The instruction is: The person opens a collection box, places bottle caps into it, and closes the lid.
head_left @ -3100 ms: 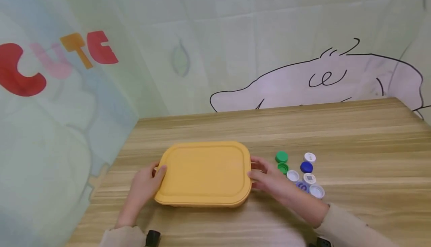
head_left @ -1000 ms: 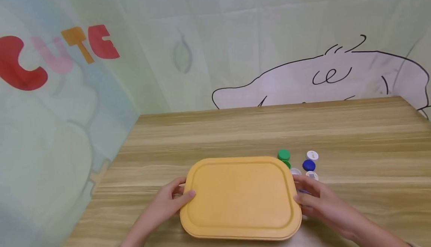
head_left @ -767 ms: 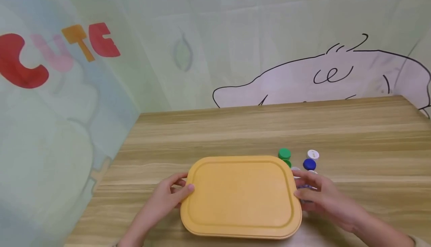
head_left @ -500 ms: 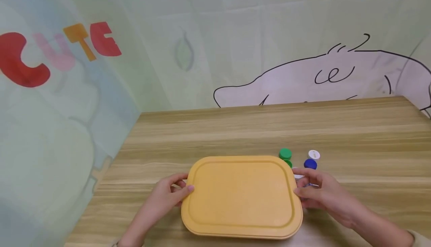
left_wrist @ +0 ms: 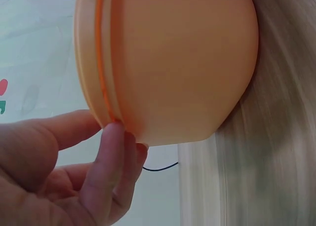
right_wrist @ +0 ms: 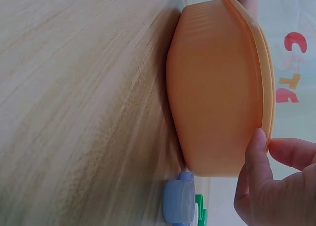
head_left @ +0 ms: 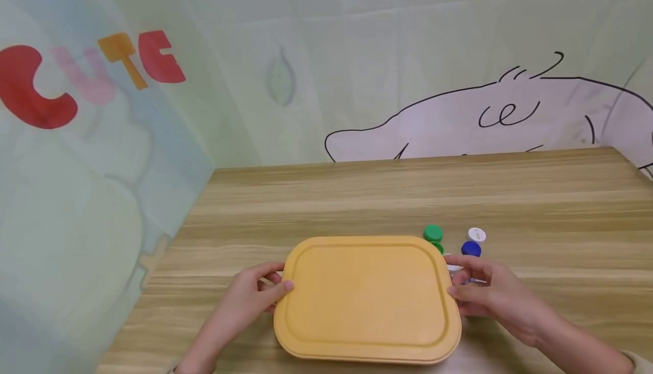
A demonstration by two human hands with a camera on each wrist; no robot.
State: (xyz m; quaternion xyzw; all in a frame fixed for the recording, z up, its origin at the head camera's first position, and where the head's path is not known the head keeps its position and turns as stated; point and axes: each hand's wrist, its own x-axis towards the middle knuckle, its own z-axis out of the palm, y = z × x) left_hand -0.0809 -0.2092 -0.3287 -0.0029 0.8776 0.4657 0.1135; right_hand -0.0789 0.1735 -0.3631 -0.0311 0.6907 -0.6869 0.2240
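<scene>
A yellow-orange plastic storage box (head_left: pixel 367 300) with rounded corners and a fitted lid sits near the front of the wooden table. My left hand (head_left: pixel 242 300) pinches its left rim, thumb on top of the lid. At the opposite end my right hand (head_left: pixel 495 294) pinches the right rim in the same way. In the left wrist view, fingertips (left_wrist: pixel 112 130) press under the lip of the box (left_wrist: pixel 182 63). The right wrist view shows the box's base (right_wrist: pixel 185 152) close against the tabletop, with the right fingertips (right_wrist: pixel 256 137) at the lid seam.
Several bottle caps lie right of the box: a green cap (head_left: pixel 433 233), a blue cap (head_left: pixel 471 248), a white cap (head_left: pixel 476 234) and others partly hidden by the right hand. A pale blue cap (right_wrist: pixel 178 201) is close to the box. A printed cloth (head_left: pixel 255 79) stands behind the table.
Over three seconds the box has moved right and nearer me, both hands keeping their hold. It now covers part of the cap group. In the last half second it barely shifts.
</scene>
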